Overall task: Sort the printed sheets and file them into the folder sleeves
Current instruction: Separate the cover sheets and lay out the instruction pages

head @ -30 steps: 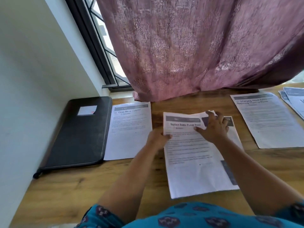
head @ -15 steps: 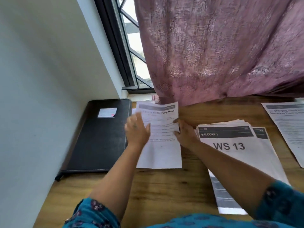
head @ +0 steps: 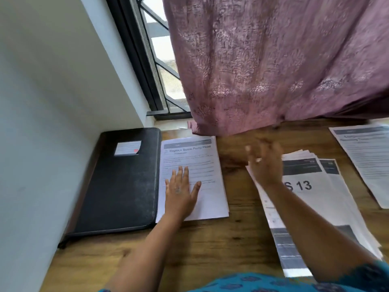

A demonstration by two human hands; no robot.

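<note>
**Sheet laid by the folder, other hand over the pile**

The left hand [head: 181,192] lay flat with its grip spread on the white printed sheet headed "Replace Bottle Pump Head" [head: 192,178], likely to keep it from sliding. That sheet sat on the brown wooden desk [head: 237,239], touching the closed black leather folder [head: 117,182], handy for filing. The right hand [head: 265,163], blurry, fingers spread and holding nothing, hovered over the fanned pile of white printed sheets marked "13" [head: 311,194], probably reaching for the next one.

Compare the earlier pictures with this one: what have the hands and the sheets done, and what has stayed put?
The "Replace Bottle Pump Head" sheet left the middle stack and now lies beside the folder. The left hand presses it flat; the right hand has let go and lifted away. Folder closed, right-hand sheet unmoved.
</note>
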